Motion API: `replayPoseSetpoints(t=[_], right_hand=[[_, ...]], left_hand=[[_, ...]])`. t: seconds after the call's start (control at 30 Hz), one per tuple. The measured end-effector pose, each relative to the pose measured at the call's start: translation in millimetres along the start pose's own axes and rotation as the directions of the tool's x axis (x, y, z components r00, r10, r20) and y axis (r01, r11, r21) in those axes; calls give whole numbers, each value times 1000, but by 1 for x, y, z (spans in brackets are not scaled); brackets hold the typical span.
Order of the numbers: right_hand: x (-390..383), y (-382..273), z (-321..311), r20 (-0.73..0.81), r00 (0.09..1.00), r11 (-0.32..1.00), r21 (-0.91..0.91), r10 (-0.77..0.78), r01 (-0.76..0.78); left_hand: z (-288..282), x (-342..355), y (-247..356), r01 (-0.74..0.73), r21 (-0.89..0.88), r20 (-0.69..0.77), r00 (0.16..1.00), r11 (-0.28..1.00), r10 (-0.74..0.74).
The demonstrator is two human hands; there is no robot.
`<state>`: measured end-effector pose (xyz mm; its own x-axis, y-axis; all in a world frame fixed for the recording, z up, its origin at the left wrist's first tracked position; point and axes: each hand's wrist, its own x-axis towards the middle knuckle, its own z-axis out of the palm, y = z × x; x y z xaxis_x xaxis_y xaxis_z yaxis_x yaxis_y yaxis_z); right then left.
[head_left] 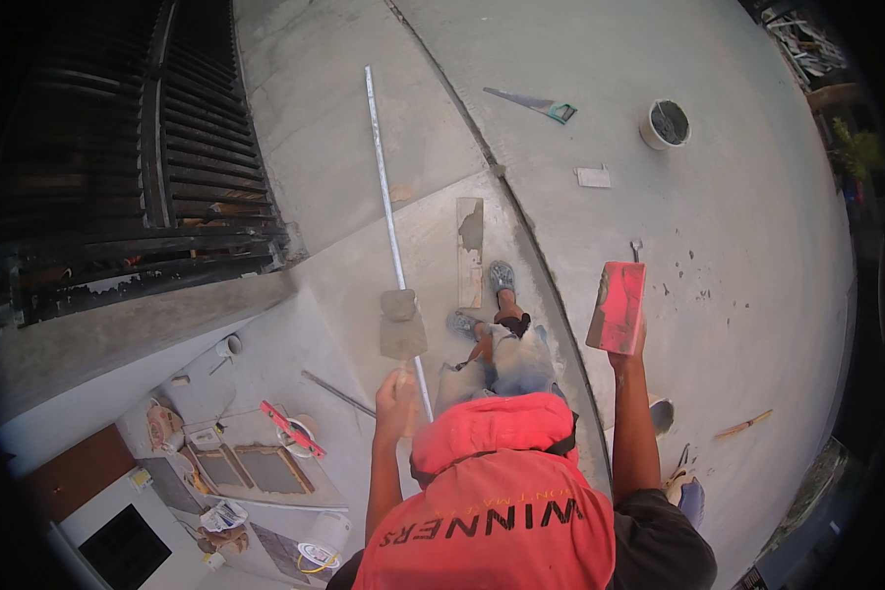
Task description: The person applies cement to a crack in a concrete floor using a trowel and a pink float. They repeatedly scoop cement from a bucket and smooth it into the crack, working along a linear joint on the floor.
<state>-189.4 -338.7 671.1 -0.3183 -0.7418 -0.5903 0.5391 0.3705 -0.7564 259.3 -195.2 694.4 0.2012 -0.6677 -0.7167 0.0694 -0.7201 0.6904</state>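
Note:
My left hand (396, 401) is closed round the handle of a flat, square-ended trowel (403, 342), with a grey lump of mortar (398, 305) on its blade. Behind the trowel runs a long pale metal straightedge (385, 197). On the right, my right hand (629, 360) grips the near end of a red rectangular block (620, 307); grey material is smeared on its left part. Most of those fingers are hidden behind the block. A narrow mortar-smeared board (470, 254) lies beyond my feet.
A dark groove (536, 236) crosses the grey floor. Farther off are a handsaw (536, 102), a mortar bucket (666, 124) and a small pale slab (593, 177). A black slatted gate (157, 147) stands at left. Frames, buckets and bags crowd the lower left; a wooden stick (743, 425) lies right.

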Motion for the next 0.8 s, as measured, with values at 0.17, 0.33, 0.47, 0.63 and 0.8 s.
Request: replayPoseSetpoints(t=[0.17,0.33,0.47,0.63,0.8], right_hand=[[28,-3,-7,46,990,987,91,131,-135],[106,52,-20,103,935,931,99,340,-350],[191,119,-37,221,893,916,2,391,-402],[304,206,3,319,800,860,-141,509,-491],[395,328,-17,423,811,914,-166,405,-370]], left_hand=[[42,40,17,-10,106,84,996,994,1],[85,94,35,85,78,190,977,993,-98],[119,187,16,62,100,298,950,993,-89],[149,355,-74,-133,274,382,924,953,19],[177,502,-138,-244,345,444,893,906,72]])
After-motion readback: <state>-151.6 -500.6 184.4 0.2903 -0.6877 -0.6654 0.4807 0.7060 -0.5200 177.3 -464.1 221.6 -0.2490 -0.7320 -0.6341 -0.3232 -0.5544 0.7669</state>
